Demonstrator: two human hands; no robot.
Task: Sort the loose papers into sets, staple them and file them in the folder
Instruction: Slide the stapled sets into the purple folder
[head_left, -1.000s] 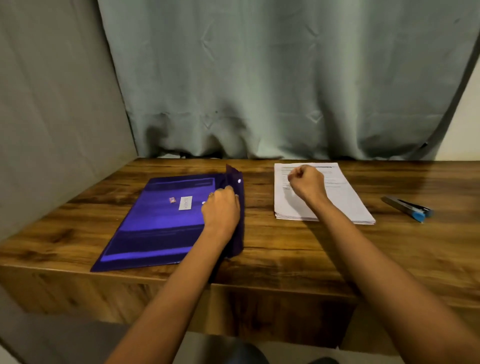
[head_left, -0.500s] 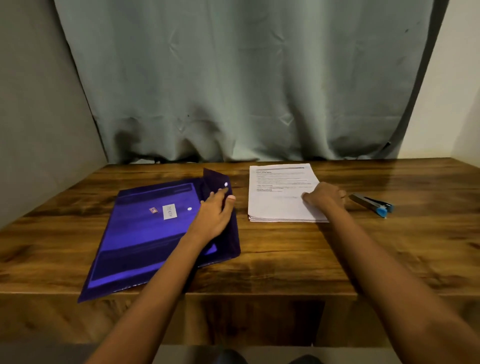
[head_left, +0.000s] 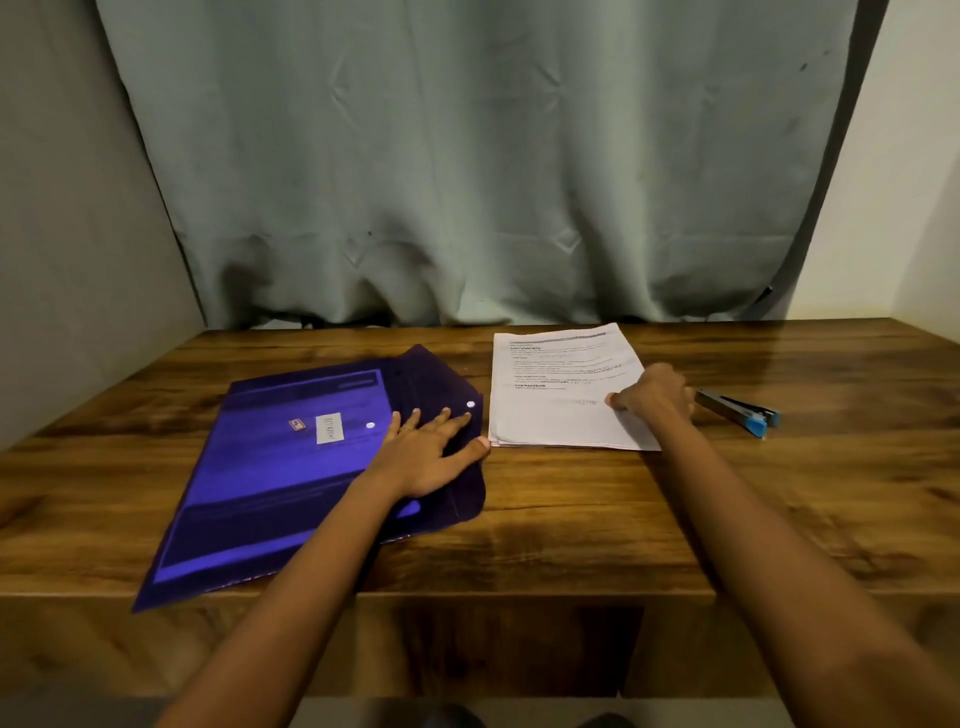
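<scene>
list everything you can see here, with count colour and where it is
folder: one, purple, flat on the left part of the table, flap opened out to its right, near corner over the table's front edge
paper stack: one, white with printed text, middle of the table, right of the folder
stapler: one, dark with blue end, on the table right of the papers
table: one, brown wood
curtain: one, grey-green, behind the table
left hand: one, flat on the folder's flap, fingers spread
right hand: one, on the right edge of the paper stack, fingers curled
</scene>
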